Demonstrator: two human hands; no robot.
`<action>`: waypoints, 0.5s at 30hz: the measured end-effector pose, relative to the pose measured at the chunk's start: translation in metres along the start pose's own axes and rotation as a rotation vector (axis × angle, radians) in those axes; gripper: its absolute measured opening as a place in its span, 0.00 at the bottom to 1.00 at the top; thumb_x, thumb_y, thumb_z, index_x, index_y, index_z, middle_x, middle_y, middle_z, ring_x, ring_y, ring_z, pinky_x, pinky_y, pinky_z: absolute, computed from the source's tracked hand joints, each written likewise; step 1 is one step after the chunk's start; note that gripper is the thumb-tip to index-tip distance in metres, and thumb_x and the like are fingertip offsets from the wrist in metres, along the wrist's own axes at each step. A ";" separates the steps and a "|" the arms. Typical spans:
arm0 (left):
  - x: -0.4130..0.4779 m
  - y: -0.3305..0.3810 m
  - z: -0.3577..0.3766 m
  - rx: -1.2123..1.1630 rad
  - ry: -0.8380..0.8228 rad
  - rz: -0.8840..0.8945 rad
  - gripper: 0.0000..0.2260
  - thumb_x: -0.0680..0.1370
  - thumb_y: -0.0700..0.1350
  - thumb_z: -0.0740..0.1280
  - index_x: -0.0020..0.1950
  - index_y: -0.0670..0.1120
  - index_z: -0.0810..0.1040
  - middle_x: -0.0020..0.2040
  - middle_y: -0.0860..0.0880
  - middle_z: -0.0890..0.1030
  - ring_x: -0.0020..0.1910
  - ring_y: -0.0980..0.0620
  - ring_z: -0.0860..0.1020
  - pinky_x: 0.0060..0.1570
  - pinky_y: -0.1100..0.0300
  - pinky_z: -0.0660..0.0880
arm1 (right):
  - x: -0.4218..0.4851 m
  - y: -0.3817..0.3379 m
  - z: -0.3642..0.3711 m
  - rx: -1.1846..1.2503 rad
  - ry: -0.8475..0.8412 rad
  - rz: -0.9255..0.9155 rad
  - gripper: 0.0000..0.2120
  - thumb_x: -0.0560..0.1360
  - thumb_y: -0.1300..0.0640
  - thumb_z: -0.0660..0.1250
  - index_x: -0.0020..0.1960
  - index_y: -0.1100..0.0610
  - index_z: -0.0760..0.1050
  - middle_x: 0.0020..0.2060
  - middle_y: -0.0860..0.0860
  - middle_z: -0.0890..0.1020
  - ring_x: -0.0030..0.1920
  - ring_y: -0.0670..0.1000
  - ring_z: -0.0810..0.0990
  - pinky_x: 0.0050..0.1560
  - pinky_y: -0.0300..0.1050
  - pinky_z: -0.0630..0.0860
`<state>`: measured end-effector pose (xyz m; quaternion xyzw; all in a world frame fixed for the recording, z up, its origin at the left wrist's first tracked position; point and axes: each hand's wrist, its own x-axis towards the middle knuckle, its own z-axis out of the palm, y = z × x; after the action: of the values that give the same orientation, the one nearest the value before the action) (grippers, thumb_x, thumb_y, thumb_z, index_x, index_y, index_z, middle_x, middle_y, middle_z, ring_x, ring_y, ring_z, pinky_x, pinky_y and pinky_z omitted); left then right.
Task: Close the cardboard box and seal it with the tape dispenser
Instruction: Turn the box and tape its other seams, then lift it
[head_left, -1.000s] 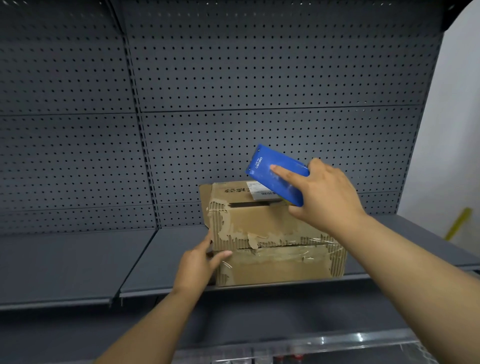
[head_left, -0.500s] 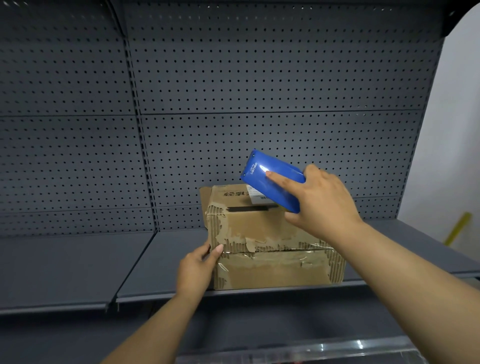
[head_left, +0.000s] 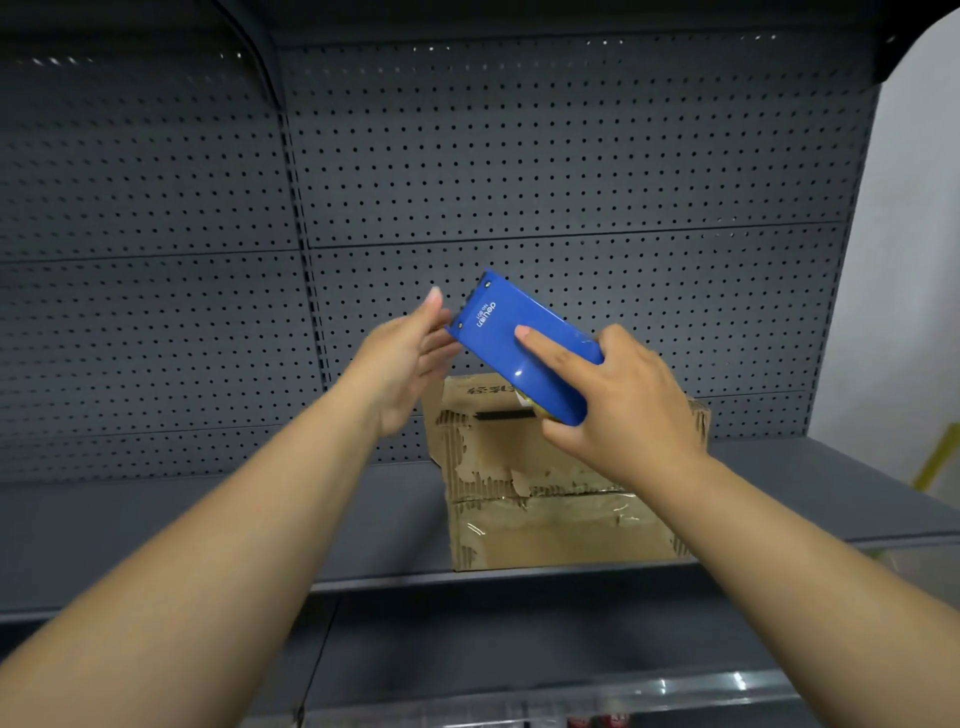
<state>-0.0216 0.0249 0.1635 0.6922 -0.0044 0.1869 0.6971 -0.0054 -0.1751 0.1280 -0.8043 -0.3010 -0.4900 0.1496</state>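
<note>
A worn cardboard box (head_left: 550, 514) stands on the grey shelf (head_left: 218, 525), its flaps down and old clear tape across its front seam. Above it, my right hand (head_left: 618, 410) grips a blue tape dispenser (head_left: 519, 348), tilted up to the left, with my index finger lying straight along its top. My left hand (head_left: 410, 358) is raised to the dispenser's upper left end with fingers extended, at or under its front edge. Whether those fingers hold tape is hidden.
A grey pegboard back wall (head_left: 519, 156) rises behind the shelf. A lower shelf edge (head_left: 519, 696) with a clear strip runs along the bottom. A white wall (head_left: 914, 260) and a yellow object (head_left: 935, 457) are at the right.
My left hand left the box's left front corner and rose to the dispenser's front end. The right hand lifted the dispenser slightly up and toward me.
</note>
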 end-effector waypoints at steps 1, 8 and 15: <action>-0.003 0.010 0.001 -0.027 -0.039 -0.036 0.19 0.78 0.57 0.61 0.59 0.44 0.75 0.54 0.47 0.81 0.53 0.50 0.80 0.58 0.56 0.74 | -0.002 -0.002 -0.004 0.006 0.004 -0.001 0.36 0.57 0.52 0.74 0.65 0.45 0.72 0.36 0.50 0.62 0.32 0.51 0.62 0.36 0.41 0.64; -0.032 0.039 -0.002 0.023 -0.159 -0.075 0.13 0.78 0.51 0.63 0.52 0.42 0.76 0.49 0.45 0.83 0.50 0.49 0.82 0.54 0.56 0.76 | -0.021 -0.012 -0.042 0.004 0.008 -0.001 0.37 0.56 0.51 0.75 0.65 0.44 0.71 0.35 0.49 0.63 0.31 0.50 0.62 0.34 0.41 0.63; -0.076 0.057 0.024 -0.005 -0.175 -0.108 0.14 0.76 0.55 0.64 0.48 0.44 0.76 0.43 0.47 0.81 0.40 0.52 0.81 0.41 0.61 0.80 | -0.048 -0.016 -0.090 0.074 -0.067 0.044 0.37 0.60 0.48 0.72 0.67 0.39 0.65 0.36 0.49 0.63 0.32 0.51 0.63 0.37 0.41 0.64</action>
<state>-0.1015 -0.0188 0.1992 0.7033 -0.0286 0.0878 0.7049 -0.0942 -0.2269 0.1278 -0.8205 -0.3061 -0.4480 0.1798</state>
